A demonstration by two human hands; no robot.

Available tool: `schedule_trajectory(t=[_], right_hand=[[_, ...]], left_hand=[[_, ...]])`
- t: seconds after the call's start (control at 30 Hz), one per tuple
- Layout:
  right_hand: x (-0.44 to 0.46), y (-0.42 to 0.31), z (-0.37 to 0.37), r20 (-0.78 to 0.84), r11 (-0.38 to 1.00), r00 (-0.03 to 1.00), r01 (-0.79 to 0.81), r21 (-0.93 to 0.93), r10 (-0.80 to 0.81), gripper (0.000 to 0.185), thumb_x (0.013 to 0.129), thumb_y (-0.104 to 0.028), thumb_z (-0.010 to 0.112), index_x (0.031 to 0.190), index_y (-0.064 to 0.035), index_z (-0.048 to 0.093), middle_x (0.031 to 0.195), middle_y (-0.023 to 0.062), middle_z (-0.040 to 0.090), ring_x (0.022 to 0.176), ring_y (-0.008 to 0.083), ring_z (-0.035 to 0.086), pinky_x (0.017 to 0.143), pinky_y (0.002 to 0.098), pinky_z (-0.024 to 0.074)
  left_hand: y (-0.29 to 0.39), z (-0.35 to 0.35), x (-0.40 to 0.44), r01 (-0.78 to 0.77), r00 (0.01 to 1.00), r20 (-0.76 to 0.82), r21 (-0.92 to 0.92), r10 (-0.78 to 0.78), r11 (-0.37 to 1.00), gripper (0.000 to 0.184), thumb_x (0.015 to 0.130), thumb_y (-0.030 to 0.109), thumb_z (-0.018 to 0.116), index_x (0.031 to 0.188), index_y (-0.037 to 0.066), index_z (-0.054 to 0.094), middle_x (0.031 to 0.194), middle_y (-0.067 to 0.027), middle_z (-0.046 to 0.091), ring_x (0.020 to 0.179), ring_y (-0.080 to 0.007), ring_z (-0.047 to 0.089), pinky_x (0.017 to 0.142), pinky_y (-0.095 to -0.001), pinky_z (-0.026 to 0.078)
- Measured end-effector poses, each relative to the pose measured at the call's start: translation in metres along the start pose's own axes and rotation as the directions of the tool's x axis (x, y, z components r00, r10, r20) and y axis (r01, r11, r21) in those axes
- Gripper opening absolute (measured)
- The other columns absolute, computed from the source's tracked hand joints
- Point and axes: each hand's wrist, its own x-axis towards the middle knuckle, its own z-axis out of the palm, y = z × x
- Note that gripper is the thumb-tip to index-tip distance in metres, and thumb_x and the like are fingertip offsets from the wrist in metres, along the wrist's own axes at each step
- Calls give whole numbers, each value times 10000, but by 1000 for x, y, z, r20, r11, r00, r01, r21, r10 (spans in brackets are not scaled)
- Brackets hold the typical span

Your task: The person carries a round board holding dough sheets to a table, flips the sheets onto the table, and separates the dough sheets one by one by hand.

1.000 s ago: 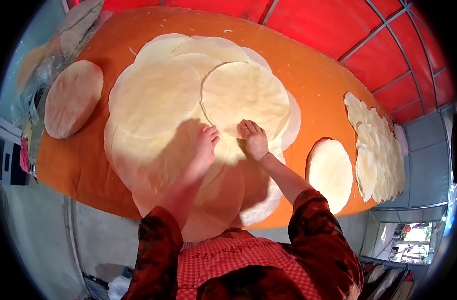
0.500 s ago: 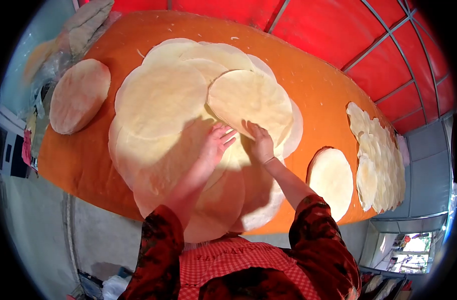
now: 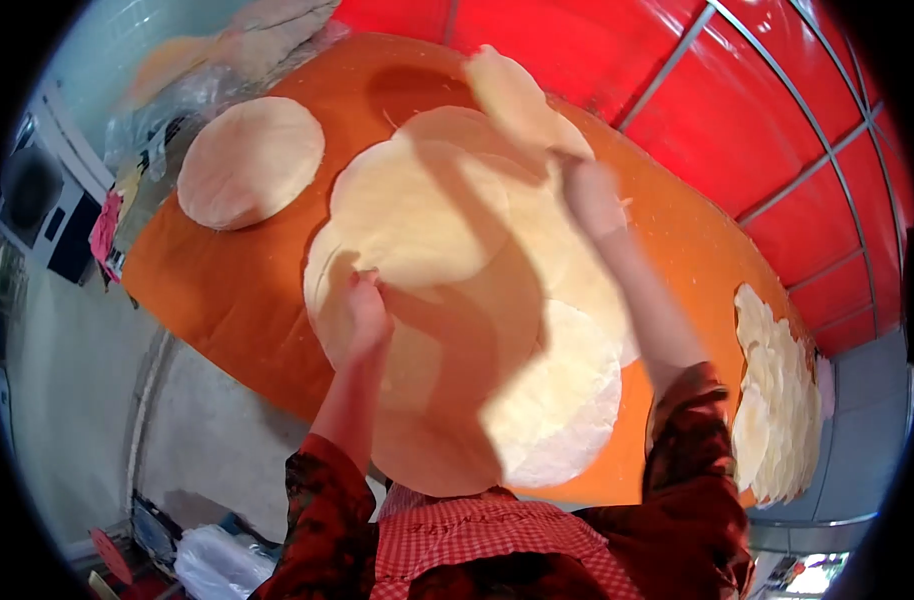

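Note:
Many thin round dough sheets [image 3: 567,400] lie overlapping in a wide, flower-like spread in front of me. My right hand [image 3: 589,192], blurred by motion, reaches to the far side and grips the near end of a dough sheet [image 3: 512,95]. That sheet is raised and tilted, and casts a shadow on the cloth. At the left of the spread, my left hand [image 3: 369,308] has its fingers pinched together at the lower edge of another dough sheet [image 3: 417,200], which lies on the pile.
An orange cloth [image 3: 247,300] covers the table. A round stack of dough sheets [image 3: 252,160] lies at the left. Several overlapping sheets [image 3: 777,400] lie at the right end. Red panels with metal bars [image 3: 667,70] rise behind the far edge.
My right hand has swung away to the far side with a dough sheet. My left hand has moved left and closed its fingers. The view has turned, shifting the table's contents.

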Motion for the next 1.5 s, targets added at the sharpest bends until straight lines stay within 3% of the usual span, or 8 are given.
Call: schedule_trajectory(t=[0.07, 0.17, 0.27, 0.6, 1.2, 1.4, 1.47, 1.5], right_hand=[[-17, -70, 67, -180, 958, 982, 108, 266, -61, 310, 812, -20, 481, 1026, -107, 688, 959, 142, 680, 788, 242, 671, 703, 358, 525], [-60, -129, 185, 146, 689, 984, -178, 703, 105, 307, 766, -59, 555, 1039, -122, 679, 1030, 73, 670, 976, 245, 623, 818, 351, 496], [-88, -156, 189, -73, 929, 989, 148, 338, -131, 332, 737, -115, 588, 1062, -129, 652, 1062, 54, 651, 1022, 230, 602, 815, 354, 493], [-77, -207, 217, 13, 979, 995, 95, 179, -98, 183, 755, -159, 518, 891, -106, 630, 989, 36, 612, 1022, 203, 558, 727, 407, 469], [-77, -212, 185, 117, 917, 993, -61, 395, 16, 515, 709, -198, 664, 1210, -137, 558, 1235, 62, 559, 1169, 240, 503, 896, 417, 419], [-70, -218, 194, 178, 967, 979, 52, 249, -99, 435, 784, -154, 531, 1216, -193, 567, 1199, 59, 583, 1148, 242, 521, 911, 416, 427], [-52, -190, 213, 124, 757, 989, -22, 653, -77, 400, 893, -175, 409, 1274, -205, 526, 1191, 161, 582, 1024, 327, 591, 917, 412, 437], [-28, -181, 162, 405, 837, 909, -147, 528, -96, 384, 920, -201, 396, 1276, -149, 532, 1169, 184, 597, 1000, 334, 604, 899, 415, 451]], left_hand=[[5, -1, 1, 19, 999, 40, 32, -20, 999, 100, 827, 86, 578, 897, 114, 512, 747, 24, 472, 647, -98, 461, 568, -250, 394], [14, -5, 1, 62, 991, 114, 70, -70, 996, 123, 831, 113, 588, 780, 127, 477, 675, 15, 457, 620, -109, 452, 552, -247, 365], [14, -10, 8, 113, 988, 106, 8, -113, 994, 113, 832, 116, 587, 777, 122, 489, 688, 15, 464, 619, -112, 450, 554, -258, 369], [27, -11, 18, 184, 947, 232, 177, -222, 967, 89, 841, 154, 574, 783, 102, 529, 704, 0, 507, 661, -125, 500, 600, -260, 391], [24, -15, 43, 363, 874, 356, -21, -332, 932, 527, 976, 424, 370, 1332, 40, 309, 1356, -134, 401, 1207, -286, 443, 958, -388, 389], [22, -20, 45, 359, 854, 372, 87, -365, 929, 586, 942, 451, 449, 1366, 75, 300, 1383, -152, 380, 1251, -302, 394, 1003, -392, 342], [53, -23, 10, 68, 866, 407, 480, -290, 875, 596, 910, 403, 529, 1357, 65, 325, 1382, -158, 383, 1255, -307, 385, 1008, -386, 337], [61, -33, -13, -70, 858, 428, 644, -283, 762, 604, 894, 378, 569, 1353, 61, 337, 1382, -161, 385, 1257, -309, 380, 1011, -383, 335]])
